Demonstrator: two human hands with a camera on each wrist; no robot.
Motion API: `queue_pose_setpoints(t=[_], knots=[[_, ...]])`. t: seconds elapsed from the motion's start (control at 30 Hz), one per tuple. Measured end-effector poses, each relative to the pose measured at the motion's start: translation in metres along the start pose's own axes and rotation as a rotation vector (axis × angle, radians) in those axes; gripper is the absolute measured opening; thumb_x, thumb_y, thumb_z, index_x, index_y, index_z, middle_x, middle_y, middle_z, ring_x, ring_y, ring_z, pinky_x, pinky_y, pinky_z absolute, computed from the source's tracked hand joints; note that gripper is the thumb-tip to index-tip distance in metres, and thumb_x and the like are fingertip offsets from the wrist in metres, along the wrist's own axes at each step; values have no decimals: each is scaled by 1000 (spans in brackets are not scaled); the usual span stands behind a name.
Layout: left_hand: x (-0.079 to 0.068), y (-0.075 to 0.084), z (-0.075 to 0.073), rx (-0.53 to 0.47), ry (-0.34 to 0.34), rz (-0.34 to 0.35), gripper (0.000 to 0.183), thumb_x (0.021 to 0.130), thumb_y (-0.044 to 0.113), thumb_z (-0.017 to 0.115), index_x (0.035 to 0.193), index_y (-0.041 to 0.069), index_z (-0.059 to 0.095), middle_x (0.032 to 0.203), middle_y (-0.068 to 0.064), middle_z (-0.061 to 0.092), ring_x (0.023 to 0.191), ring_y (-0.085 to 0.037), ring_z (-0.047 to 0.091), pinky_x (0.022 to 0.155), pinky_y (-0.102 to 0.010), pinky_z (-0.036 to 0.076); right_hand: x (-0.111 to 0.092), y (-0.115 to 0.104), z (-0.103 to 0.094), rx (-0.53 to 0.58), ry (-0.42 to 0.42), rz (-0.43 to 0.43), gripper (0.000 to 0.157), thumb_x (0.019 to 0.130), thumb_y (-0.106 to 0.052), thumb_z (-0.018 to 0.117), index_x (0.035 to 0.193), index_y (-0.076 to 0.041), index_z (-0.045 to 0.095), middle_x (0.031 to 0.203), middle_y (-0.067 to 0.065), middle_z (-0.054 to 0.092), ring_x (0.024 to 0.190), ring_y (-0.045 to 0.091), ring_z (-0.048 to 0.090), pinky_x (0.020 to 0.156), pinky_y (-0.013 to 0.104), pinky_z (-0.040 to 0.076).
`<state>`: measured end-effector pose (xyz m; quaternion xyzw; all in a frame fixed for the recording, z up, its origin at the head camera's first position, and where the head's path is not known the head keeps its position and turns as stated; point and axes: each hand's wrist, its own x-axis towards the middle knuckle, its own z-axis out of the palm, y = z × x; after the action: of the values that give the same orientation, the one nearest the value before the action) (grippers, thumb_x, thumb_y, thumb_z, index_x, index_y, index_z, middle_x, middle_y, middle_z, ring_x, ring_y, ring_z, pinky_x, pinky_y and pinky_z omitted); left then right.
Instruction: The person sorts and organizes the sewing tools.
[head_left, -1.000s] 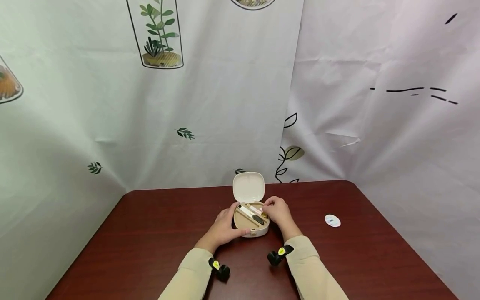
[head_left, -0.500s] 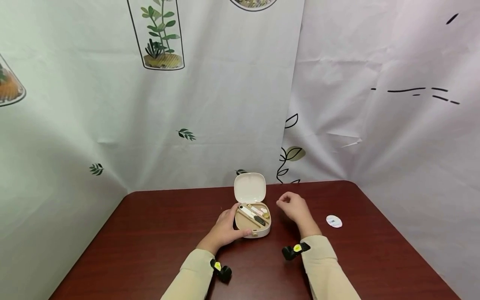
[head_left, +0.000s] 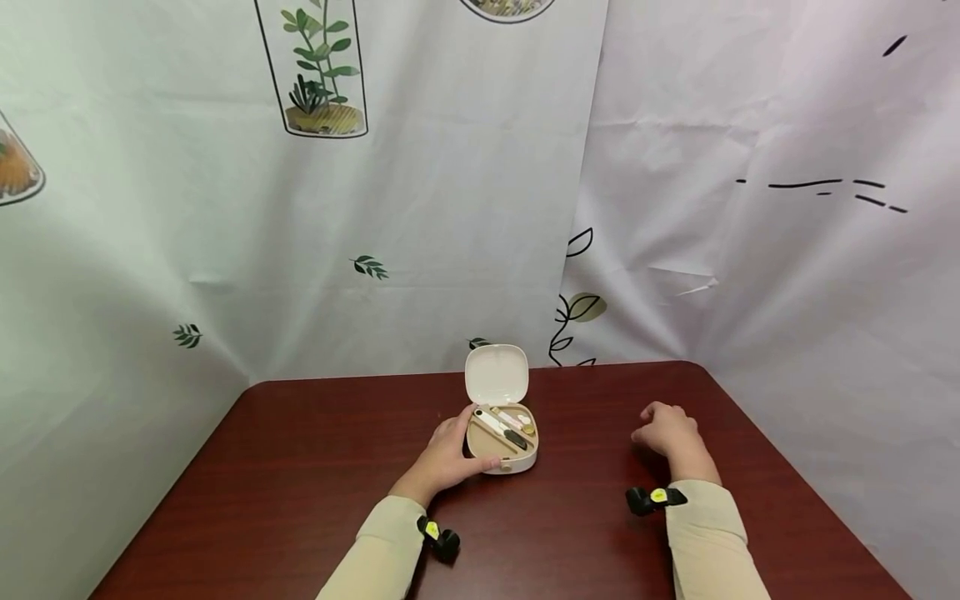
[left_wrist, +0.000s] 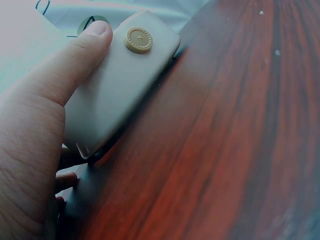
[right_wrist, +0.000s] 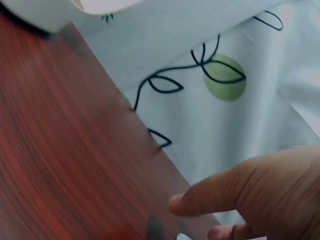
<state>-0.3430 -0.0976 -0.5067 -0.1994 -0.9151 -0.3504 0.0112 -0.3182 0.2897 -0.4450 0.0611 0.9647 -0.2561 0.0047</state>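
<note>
A small cream case (head_left: 491,464) stands on the table with its lid (head_left: 497,375) raised. Inside, on a tan tray, lie a slim white-and-black tool (head_left: 501,428) and small white, pinkish and gold pieces (head_left: 525,423). My left hand (head_left: 446,458) grips the case from its left side, thumb along the front. The left wrist view shows that thumb beside a round gold button (left_wrist: 139,40) on the case front. Away to the right, my right hand (head_left: 670,433) hovers low with loosely bent fingers. Below its thumb, a white sliver of a round label (right_wrist: 183,237) peeks out in the right wrist view.
The dark red wooden table (head_left: 315,483) ends at a rounded back edge. Close behind hangs a white printed cloth (head_left: 450,192) with plant drawings. Each sleeve cuff carries a black wrist camera (head_left: 645,500).
My right hand has left the small pieces inside the case and moved right, over where the round white label lay. My left hand keeps its grip on the case.
</note>
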Motion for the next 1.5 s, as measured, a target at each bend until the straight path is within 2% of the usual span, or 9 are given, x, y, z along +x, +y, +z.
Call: queue_pose_setpoints(t=[0.1,0.23,0.43,0.53,0.6,0.73,0.83,1.2,1.5], knots=[[0,-1,1,0,1,-1,108,77,65,77,160,18,28,153,-15,44,144,-38,35,110,-60,34,0,8,-2,-39,-23,4,41,86,-17,73,114,9,59,116,34,55,108,56,46,92,65,38],[1,-1,2,4,-1,-1,107,77,66,77,160,19,27,153,-14,43,144,-38,34,110,-60,35,-1,13,-3,-79,-35,-9,30,85,-12,69,105,8,62,102,26,61,99,46,53,92,64,38],[1,0,0,-2,-5,1,108,77,67,76,161,19,27,154,-14,43,145,-38,33,110,-60,35,0,13,-3,-43,-36,20,9,84,-9,63,85,-1,59,80,11,57,82,33,53,88,60,38],[1,1,0,-1,-2,2,108,77,67,76,161,19,27,153,-15,43,144,-38,33,110,-60,35,0,14,-1,-30,-31,37,20,83,-12,64,69,-9,51,67,4,47,72,28,48,81,54,37],[1,0,0,4,-3,3,109,77,68,76,161,18,27,154,-14,43,144,-38,34,110,-60,35,1,15,0,-25,-22,43,24,83,-16,65,66,-12,47,64,2,45,69,25,47,78,50,37],[0,0,-1,6,-2,4,109,76,68,77,160,18,28,153,-14,44,144,-38,34,110,-59,35,3,10,2,8,-1,34,20,83,-21,65,79,-6,53,77,7,53,75,26,50,73,43,41],[0,0,-1,0,5,7,108,76,67,77,160,19,28,153,-14,44,144,-39,34,110,-60,35,5,2,3,42,6,12,23,84,-22,63,89,-1,55,86,12,56,80,28,52,71,39,43],[0,-2,1,4,-12,-17,108,77,66,77,161,19,26,155,-14,42,145,-38,32,110,-60,35,13,-39,26,148,57,-137,39,86,-19,68,115,6,63,103,18,66,87,28,60,81,47,51],[-1,-2,1,-2,-15,-17,109,78,66,77,161,18,25,156,-14,41,146,-38,31,111,-60,33,21,-92,50,236,88,-229,40,83,-19,70,117,1,68,104,15,67,87,25,61,81,44,53]])
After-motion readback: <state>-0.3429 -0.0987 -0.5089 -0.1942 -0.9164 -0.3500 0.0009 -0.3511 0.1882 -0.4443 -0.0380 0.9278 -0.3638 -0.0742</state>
